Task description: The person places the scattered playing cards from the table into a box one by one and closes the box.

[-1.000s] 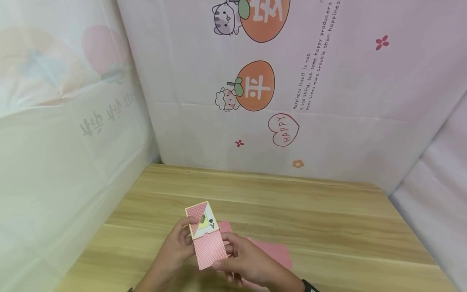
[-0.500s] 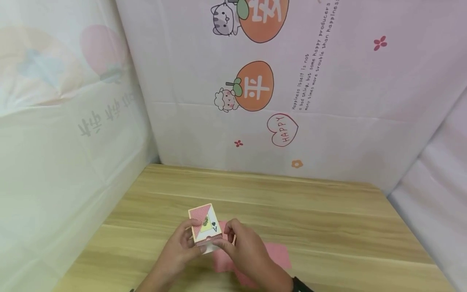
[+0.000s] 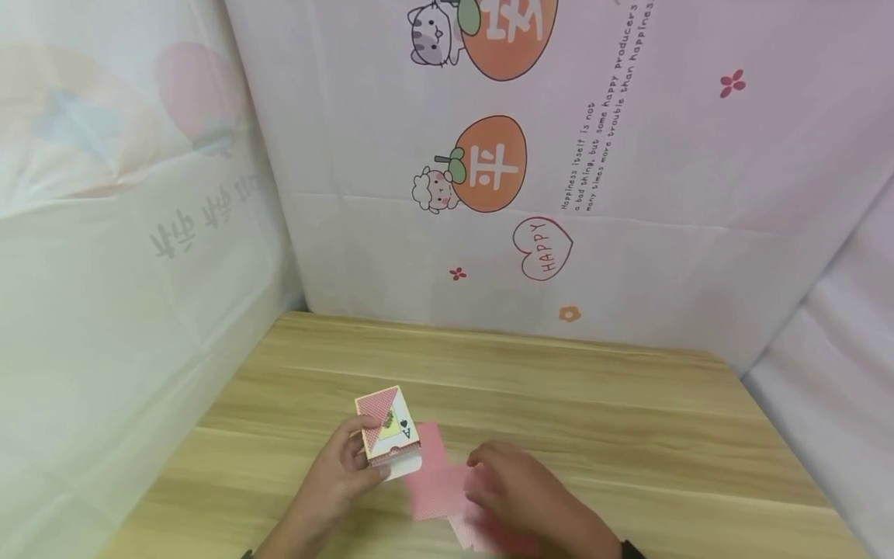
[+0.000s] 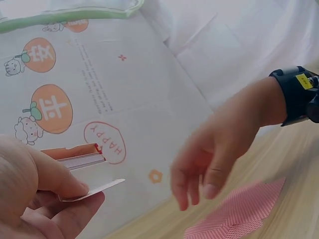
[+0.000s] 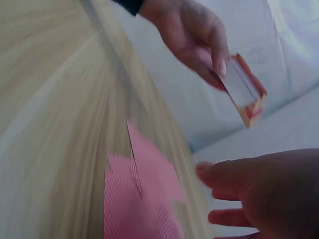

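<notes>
While the left hand (image 3: 337,475) grips the card box (image 3: 389,423) (its white flap (image 3: 404,466) folded out) above the table (image 3: 279,388), the right hand (image 3: 518,487), no longer touching it, hovers empty and loosely bent near the pink cards (image 3: 434,494).

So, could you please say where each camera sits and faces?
Head: on the head, facing forward and down at the table; left hand and right hand show.
Left wrist: worn there, facing past the card box; left hand near, right hand beyond.
Right wrist: worn there, facing pink cards; right hand near, left hand beyond.
Both wrist views share card box and pink cards.
</notes>
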{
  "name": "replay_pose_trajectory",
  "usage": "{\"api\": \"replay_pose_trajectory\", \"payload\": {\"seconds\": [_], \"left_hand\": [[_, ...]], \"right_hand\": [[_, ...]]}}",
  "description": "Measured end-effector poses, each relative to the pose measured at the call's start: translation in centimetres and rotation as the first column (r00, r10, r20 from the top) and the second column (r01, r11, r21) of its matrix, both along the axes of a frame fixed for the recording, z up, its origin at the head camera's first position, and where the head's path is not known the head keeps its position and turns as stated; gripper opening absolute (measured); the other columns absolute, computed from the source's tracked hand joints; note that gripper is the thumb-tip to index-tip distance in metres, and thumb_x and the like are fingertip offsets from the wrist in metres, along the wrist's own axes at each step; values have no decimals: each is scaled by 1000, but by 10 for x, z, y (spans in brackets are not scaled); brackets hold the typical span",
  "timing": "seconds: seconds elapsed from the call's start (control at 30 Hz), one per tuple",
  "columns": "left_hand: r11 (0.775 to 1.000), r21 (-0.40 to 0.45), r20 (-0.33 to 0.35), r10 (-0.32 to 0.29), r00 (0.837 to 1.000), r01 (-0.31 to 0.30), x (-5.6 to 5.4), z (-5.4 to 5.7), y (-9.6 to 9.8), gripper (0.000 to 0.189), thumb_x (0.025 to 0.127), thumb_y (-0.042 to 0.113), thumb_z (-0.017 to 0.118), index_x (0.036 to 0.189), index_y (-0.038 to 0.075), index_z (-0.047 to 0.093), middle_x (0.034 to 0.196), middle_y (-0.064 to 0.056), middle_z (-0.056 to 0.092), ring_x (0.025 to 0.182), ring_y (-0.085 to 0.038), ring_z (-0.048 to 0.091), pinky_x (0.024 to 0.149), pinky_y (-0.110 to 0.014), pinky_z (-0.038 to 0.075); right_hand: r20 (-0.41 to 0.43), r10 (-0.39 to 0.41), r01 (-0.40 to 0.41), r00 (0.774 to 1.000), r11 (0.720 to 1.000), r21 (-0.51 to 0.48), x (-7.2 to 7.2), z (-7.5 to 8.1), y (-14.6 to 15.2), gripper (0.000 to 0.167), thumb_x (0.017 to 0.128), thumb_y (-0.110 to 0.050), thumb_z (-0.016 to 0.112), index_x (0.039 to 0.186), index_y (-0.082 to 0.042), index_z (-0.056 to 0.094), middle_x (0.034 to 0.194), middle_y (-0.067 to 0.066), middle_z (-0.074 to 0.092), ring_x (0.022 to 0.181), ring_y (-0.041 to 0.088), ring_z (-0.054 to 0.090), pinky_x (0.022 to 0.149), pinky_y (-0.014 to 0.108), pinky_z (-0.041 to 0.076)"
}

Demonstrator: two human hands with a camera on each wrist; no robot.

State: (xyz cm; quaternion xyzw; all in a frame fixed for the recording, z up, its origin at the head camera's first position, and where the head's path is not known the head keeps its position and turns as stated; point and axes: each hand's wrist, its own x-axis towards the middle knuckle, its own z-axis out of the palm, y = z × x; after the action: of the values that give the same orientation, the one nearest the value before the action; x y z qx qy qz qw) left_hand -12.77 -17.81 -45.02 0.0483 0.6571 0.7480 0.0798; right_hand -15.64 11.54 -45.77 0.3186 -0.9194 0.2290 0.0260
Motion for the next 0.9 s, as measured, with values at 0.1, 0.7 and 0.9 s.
{"api": "replay_pose_trajectory", "payload": {"seconds": [0.1, 0.7, 0.9], "left_hand": [[1000, -8, 3, 16, 1000, -16, 0, 0, 0, 64, 84, -8, 69, 139, 4, 38, 143, -27, 47, 124, -35, 58, 96, -34, 56], [999, -27, 15, 31, 999, -31, 0, 2, 1, 66, 84, -5, 72, 139, 7, 39, 137, -22, 53, 119, -31, 61, 93, -32, 56], [999, -33, 16, 41, 999, -40, 1, 0, 1, 65, 82, -5, 73, 138, 8, 41, 138, -23, 53, 120, -33, 61, 94, -35, 56]], "right_hand": [[22, -14, 13, 1000, 997, 72, -1, -5, 24, 39, 90, -37, 76, 120, -15, 65, 120, -7, 64, 111, 14, 62, 94, 37, 54], [22, -52, 47, 998, 980, 193, 11, -16, 47, 40, 88, -51, 72, 111, -20, 60, 111, -9, 57, 103, 17, 54, 90, 43, 51], [13, 90, -90, 996, 965, 247, 21, -19, 34, 61, 78, -42, 83, 128, -17, 57, 129, 0, 60, 117, 27, 56, 96, 50, 52]]}}
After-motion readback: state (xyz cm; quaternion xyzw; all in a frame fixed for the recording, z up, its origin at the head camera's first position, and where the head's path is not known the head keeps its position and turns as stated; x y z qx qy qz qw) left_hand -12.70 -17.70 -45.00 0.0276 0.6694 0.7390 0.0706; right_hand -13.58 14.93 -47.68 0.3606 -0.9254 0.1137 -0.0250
